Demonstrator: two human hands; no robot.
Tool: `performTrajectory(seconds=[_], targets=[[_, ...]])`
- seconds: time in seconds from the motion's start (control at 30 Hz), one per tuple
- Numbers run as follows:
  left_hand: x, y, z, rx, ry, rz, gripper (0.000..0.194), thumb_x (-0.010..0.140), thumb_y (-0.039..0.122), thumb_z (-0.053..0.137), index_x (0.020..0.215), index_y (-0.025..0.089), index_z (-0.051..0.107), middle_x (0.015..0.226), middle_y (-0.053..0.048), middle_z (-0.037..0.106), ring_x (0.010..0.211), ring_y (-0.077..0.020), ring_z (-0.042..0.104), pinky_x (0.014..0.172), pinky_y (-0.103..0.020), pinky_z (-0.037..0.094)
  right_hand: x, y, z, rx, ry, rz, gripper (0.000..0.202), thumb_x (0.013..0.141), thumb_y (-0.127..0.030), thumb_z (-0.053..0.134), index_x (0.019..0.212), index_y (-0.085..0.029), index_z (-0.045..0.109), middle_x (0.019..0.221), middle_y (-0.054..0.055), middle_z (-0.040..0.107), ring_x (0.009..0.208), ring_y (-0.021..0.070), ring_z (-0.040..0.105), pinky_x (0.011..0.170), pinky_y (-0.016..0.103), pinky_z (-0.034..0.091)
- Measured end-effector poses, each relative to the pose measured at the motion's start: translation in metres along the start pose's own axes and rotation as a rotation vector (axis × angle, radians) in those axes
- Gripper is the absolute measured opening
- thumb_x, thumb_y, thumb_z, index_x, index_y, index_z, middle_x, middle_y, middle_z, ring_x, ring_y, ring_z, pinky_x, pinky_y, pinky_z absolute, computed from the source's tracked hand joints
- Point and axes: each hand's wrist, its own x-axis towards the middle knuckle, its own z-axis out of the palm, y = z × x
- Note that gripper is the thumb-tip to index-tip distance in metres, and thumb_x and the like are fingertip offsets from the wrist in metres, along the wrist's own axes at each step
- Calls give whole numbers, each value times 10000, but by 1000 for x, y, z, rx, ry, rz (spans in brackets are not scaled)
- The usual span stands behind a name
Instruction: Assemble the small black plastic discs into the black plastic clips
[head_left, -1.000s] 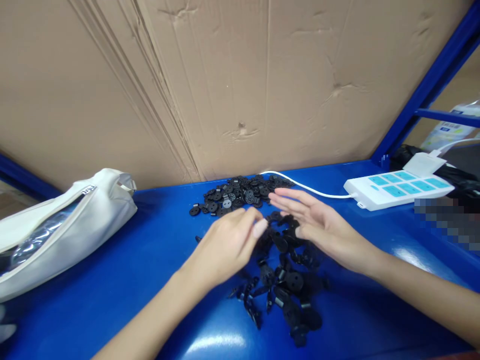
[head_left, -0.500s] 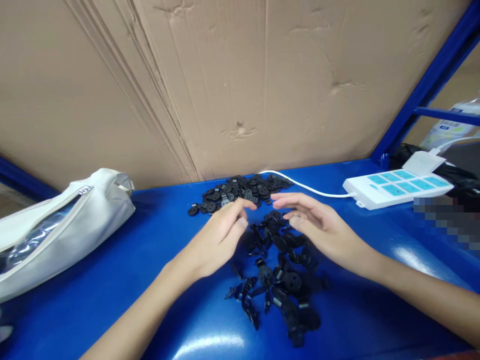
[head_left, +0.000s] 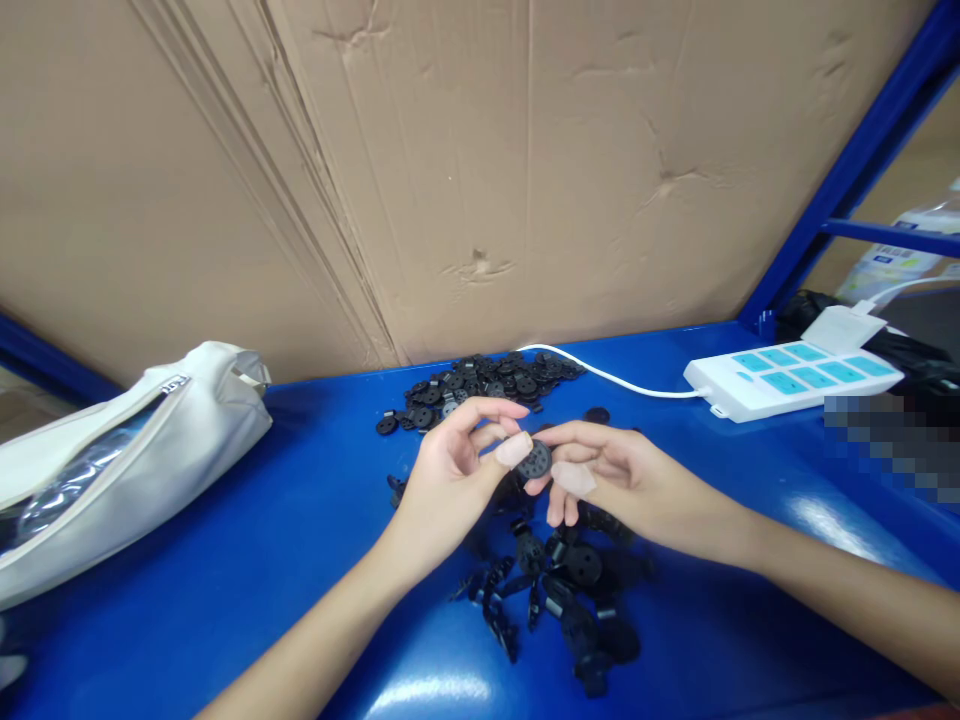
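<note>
Between my two hands is a small round black plastic disc (head_left: 535, 461) with small holes in its face. My left hand (head_left: 452, 478) pinches its left side, thumb on top. The fingertips of my right hand (head_left: 637, 478) close on its right edge. Below and behind the hands lies a loose heap of black plastic pieces (head_left: 583, 566), some round, some with clip-like parts; my hands hide part of it. Farther back is a flatter pile of black discs (head_left: 495, 378). One lone disc (head_left: 597, 414) rests just beyond my right hand.
Everything lies on a blue metal shelf (head_left: 315, 560) backed by brown cardboard (head_left: 450, 180). A white bag (head_left: 187, 430) with an open zip is at the left. On the right sits a white power strip (head_left: 795, 378), its white cord (head_left: 607, 376) running behind the discs.
My hands have come together from apart and now hold a black disc between them. The near heap's upper part is partly covered, and a lone disc shows beyond my right hand.
</note>
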Motion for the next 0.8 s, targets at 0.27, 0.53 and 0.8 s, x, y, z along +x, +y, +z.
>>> performTrajectory(seconds=[0.27, 0.53, 0.8], targets=[[-5, 2, 5, -137, -30, -132, 163, 848, 257, 657, 967, 174, 582, 759, 19, 587, 670, -53, 573, 633, -140, 456, 0, 12, 1, 14, 70, -72, 290, 871, -202, 612, 1143, -177, 514, 780, -10, 650, 667, 95, 649, 658, 212, 531], [-10, -4, 14, -98, 13, -94, 125, 806, 235, 697, 869, 162, 617, 739, 18, 606, 720, -62, 607, 674, -130, 494, 0, 8, 6, 210, -68, 23, 273, 964, -180, 421, 1156, -165, 616, 994, 53, 673, 859, 143, 688, 807, 291, 577], [-14, 3, 7, 606, 5, 503, 278, 716, 108, 747, 982, 181, 713, 790, -22, 648, 679, -109, 616, 608, -198, 536, -4, 10, 5, 380, -45, 60, 327, 945, -149, 455, 1189, -243, 652, 1118, 10, 669, 1041, 172, 643, 995, 367, 493]])
